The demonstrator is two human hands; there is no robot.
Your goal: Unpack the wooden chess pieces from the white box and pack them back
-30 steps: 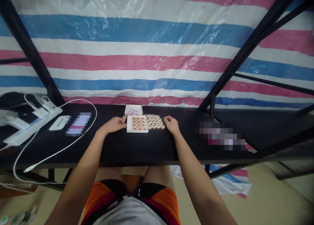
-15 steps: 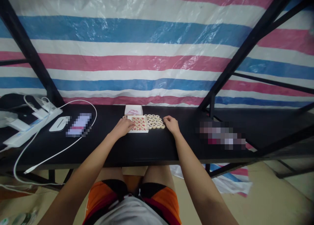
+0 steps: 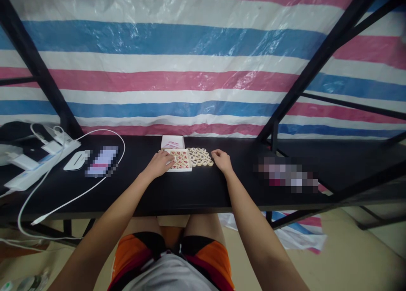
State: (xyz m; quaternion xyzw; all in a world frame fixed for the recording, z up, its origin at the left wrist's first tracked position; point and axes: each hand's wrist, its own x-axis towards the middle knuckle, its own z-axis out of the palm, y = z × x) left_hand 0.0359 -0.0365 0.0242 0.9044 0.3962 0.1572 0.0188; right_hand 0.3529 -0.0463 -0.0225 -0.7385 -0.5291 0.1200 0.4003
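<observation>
A small white box (image 3: 184, 168) holding round wooden chess pieces with red characters sits mid-table on the black table (image 3: 177, 189). My left hand (image 3: 161, 163) rests over the box's left part, fingers curled down onto the pieces; whether it grips one is hidden. A cluster of loose wooden pieces (image 3: 199, 156) lies just right of the box. My right hand (image 3: 221, 160) lies on the table beside that cluster, fingers bent and touching its right edge. The white box lid (image 3: 173, 142) stands behind the box.
A white power strip with chargers (image 3: 38, 162) and white cables (image 3: 79, 189) occupy the table's left end, with a white mouse (image 3: 76, 160) and a blurred phone (image 3: 102, 161). Another blurred object (image 3: 287, 177) lies at the right. Black frame bars and a striped tarp stand behind.
My left hand moved right from the box's left side onto the box and now covers its left part. My right hand has stayed in place.
</observation>
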